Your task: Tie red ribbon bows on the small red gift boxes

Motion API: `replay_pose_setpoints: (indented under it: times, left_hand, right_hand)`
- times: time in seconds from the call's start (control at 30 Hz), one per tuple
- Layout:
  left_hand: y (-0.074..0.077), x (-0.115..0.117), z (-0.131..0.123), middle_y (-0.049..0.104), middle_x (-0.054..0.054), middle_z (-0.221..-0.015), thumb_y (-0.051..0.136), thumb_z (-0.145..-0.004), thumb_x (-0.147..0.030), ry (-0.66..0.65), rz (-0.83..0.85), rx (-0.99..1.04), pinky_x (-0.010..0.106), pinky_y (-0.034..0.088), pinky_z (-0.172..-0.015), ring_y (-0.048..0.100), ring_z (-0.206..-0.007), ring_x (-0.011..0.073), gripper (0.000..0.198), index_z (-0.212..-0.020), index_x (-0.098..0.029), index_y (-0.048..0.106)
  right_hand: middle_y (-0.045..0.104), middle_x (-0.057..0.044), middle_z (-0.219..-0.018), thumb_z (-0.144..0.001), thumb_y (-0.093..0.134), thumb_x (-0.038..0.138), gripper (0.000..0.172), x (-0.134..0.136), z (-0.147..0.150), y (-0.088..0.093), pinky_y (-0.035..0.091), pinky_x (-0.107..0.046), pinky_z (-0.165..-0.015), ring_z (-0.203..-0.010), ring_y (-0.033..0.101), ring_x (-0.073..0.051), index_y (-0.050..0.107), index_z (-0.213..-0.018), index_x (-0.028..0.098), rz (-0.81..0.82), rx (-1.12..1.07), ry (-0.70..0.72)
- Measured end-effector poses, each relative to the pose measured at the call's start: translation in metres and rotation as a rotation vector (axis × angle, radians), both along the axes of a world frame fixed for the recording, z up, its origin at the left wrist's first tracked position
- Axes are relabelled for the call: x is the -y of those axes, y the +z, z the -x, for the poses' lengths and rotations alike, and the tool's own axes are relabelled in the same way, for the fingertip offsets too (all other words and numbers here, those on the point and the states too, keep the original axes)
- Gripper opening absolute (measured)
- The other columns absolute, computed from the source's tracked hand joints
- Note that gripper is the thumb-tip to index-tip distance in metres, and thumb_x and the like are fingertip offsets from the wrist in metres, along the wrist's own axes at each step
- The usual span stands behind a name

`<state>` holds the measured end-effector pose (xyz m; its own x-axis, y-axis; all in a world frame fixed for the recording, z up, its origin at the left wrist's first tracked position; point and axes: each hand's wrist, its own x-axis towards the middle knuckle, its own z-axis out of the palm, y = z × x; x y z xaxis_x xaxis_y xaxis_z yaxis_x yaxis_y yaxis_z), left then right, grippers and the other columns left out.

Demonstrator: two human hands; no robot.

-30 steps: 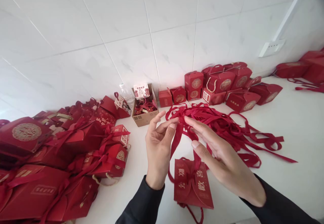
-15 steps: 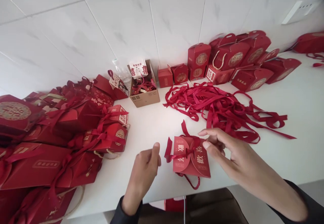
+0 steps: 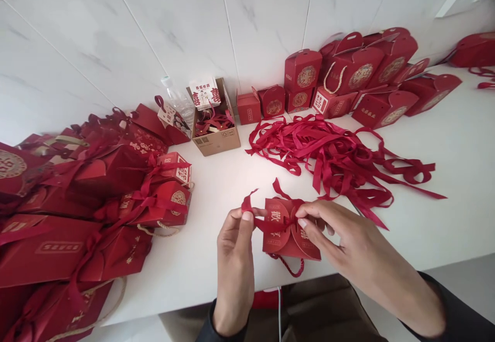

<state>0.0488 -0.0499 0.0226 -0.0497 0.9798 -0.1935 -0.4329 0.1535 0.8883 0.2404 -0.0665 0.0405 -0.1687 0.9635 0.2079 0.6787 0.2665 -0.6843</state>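
A small red gift box (image 3: 276,246) with pale lettering and rounded interlocking flaps lies near the table's front edge, a red twisted cord hanging below it. Red ribbon (image 3: 270,225) runs across its top, tied or threaded at the centre. My left hand (image 3: 236,249) pinches one ribbon tail between thumb and finger, left of the box. At the box's right side my right hand (image 3: 336,233) has thumb and forefinger closed on the ribbon by the centre. Its fingers partly cover the right flap.
A heap of loose red ribbons (image 3: 325,151) lies behind the box. Finished-looking ribboned boxes (image 3: 112,169) are piled at left. A cardboard box (image 3: 218,142) with small items stands by the wall, and red boxes (image 3: 350,74) line the back right of the white table (image 3: 216,182).
My left hand has moved up and right and taken hold of the left ribbon tail. My right hand has come in to the left, closing its fingers on the ribbon near the centre.
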Motion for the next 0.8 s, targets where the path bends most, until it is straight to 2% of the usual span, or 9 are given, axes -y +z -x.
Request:
replay_pose_setpoints:
  times: [0.1, 0.2, 0.3, 0.37, 0.43, 0.53, 0.6, 0.7, 0.8]
  left_hand:
    - [0.000, -0.002, -0.008, 0.074, 0.001, -0.092, 0.084, -0.085, -0.042, 0.151, 0.067, 0.147, 0.030, 0.056, -0.085, 0.070, -0.085, 0.0162, 0.025, -0.084, -0.021, 0.069]
    - [-0.002, -0.003, -0.014, 0.072, -0.001, -0.088, 0.092, -0.074, -0.033, 0.336, 0.169, 0.273, 0.025, 0.057, -0.076, 0.069, -0.076, 0.0117, 0.028, -0.083, -0.020, 0.069]
    - [-0.003, -0.002, -0.018, 0.071, -0.002, -0.088, 0.092, -0.073, -0.032, 0.413, 0.202, 0.294, 0.022, 0.056, -0.071, 0.068, -0.074, 0.0104, 0.028, -0.084, -0.019, 0.069]
    - [-0.002, 0.000, -0.018, 0.072, 0.000, -0.090, 0.091, -0.075, -0.033, 0.408, 0.181, 0.254, 0.024, 0.057, -0.074, 0.069, -0.078, 0.0117, 0.027, -0.085, -0.019, 0.070]
    - [0.000, 0.002, -0.017, 0.073, 0.001, -0.091, 0.089, -0.077, -0.035, 0.374, 0.147, 0.203, 0.026, 0.058, -0.078, 0.070, -0.082, 0.0136, 0.025, -0.085, -0.019, 0.071]
    - [0.005, 0.001, -0.016, 0.074, 0.000, -0.090, 0.088, -0.077, -0.035, 0.318, 0.072, 0.129, 0.028, 0.058, -0.081, 0.070, -0.084, 0.0150, 0.022, -0.083, -0.020, 0.073]
    - [0.009, -0.004, -0.016, 0.074, 0.000, -0.090, 0.089, -0.077, -0.035, 0.286, 0.012, 0.092, 0.028, 0.056, -0.083, 0.069, -0.084, 0.0140, 0.021, -0.082, -0.020, 0.075]
    - [0.017, -0.020, -0.015, 0.075, 0.000, -0.094, 0.089, -0.077, -0.035, 0.209, -0.058, 0.061, 0.025, 0.053, -0.086, 0.068, -0.088, 0.0134, 0.019, -0.082, -0.022, 0.077]
    - [0.024, -0.039, -0.013, 0.075, 0.000, -0.098, 0.089, -0.078, -0.033, 0.105, -0.123, 0.038, 0.025, 0.052, -0.087, 0.067, -0.087, 0.0127, 0.017, -0.086, -0.023, 0.078]
  right_hand:
    - [0.067, 0.003, -0.102, -0.109, 0.051, 0.025, 0.010, 0.004, 0.004, -0.005, 0.053, -0.033, -0.077, -0.087, 0.068, -0.016, 0.055, -0.112, 0.033, -0.037, -0.023, -0.033]
    - [0.064, 0.000, -0.103, -0.109, 0.049, 0.023, 0.010, 0.005, 0.009, -0.008, 0.053, -0.035, -0.079, -0.091, 0.068, -0.018, 0.055, -0.111, 0.031, -0.048, -0.027, -0.041]
    - [0.063, -0.001, -0.105, -0.109, 0.048, 0.024, 0.009, 0.006, 0.009, -0.008, 0.053, -0.036, -0.083, -0.095, 0.066, -0.019, 0.055, -0.111, 0.030, -0.040, -0.034, -0.049]
    - [0.065, -0.002, -0.108, -0.108, 0.049, 0.027, 0.008, 0.006, 0.008, -0.007, 0.053, -0.036, -0.084, -0.097, 0.066, -0.020, 0.056, -0.109, 0.030, -0.044, -0.058, -0.083]
    - [0.068, -0.002, -0.110, -0.108, 0.051, 0.035, 0.009, 0.006, 0.006, -0.004, 0.053, -0.034, -0.078, -0.093, 0.066, -0.020, 0.059, -0.111, 0.031, -0.008, -0.091, -0.120]
    - [0.073, -0.003, -0.107, -0.106, 0.052, 0.050, 0.028, 0.001, 0.004, 0.002, 0.049, -0.033, -0.059, -0.077, 0.065, -0.021, 0.065, -0.123, 0.033, 0.134, -0.129, -0.128]
    - [0.076, -0.004, -0.107, -0.104, 0.051, 0.058, 0.039, -0.006, 0.003, 0.008, 0.046, -0.033, -0.055, -0.073, 0.064, -0.021, 0.067, -0.131, 0.034, 0.223, -0.158, -0.117]
    - [0.076, -0.005, -0.120, -0.100, 0.053, 0.064, 0.050, -0.020, 0.000, 0.016, 0.052, -0.037, -0.067, -0.081, 0.068, -0.023, 0.065, -0.139, 0.035, 0.349, -0.246, -0.104]
    - [0.069, -0.005, -0.136, -0.097, 0.061, 0.063, 0.054, -0.034, -0.001, 0.023, 0.054, -0.039, -0.079, -0.096, 0.069, -0.025, 0.062, -0.144, 0.036, 0.445, -0.424, -0.075]
